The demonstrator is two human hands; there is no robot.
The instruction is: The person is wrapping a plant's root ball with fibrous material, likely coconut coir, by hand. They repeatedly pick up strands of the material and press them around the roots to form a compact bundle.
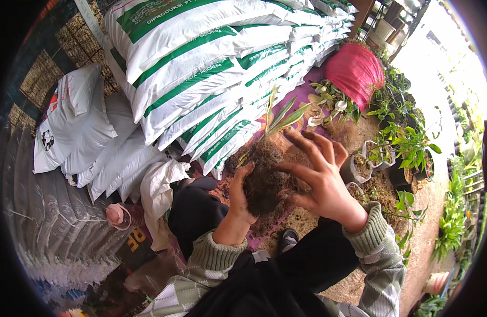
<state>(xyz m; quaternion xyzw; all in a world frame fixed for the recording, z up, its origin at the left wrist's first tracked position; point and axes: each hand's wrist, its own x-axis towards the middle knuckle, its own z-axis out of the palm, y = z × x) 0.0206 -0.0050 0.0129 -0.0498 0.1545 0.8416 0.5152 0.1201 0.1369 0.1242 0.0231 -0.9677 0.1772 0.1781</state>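
A small plant with long, narrow green leaves (287,120) is raised in front of me, its dark clump of soil and tangled roots (262,185) hanging below. My left hand (236,196) is closed round the left side of that root ball, with its thumb against the soil. On the other side, my right hand (324,182) has its fingers spread. Its thumb and index fingertip are at the root ball's edge, while the other fingers stand away from it. Whether they pinch any roots is hard to see.
Stacked white-and-green sacks (201,79) rise ahead. More white sacks (79,121) and bundled clear plastic bags (53,211) stand left, near a pink-lidded bottle (115,213). A red sack (355,74) with leafy plants lies far right. Potted plants (407,142) line the right side.
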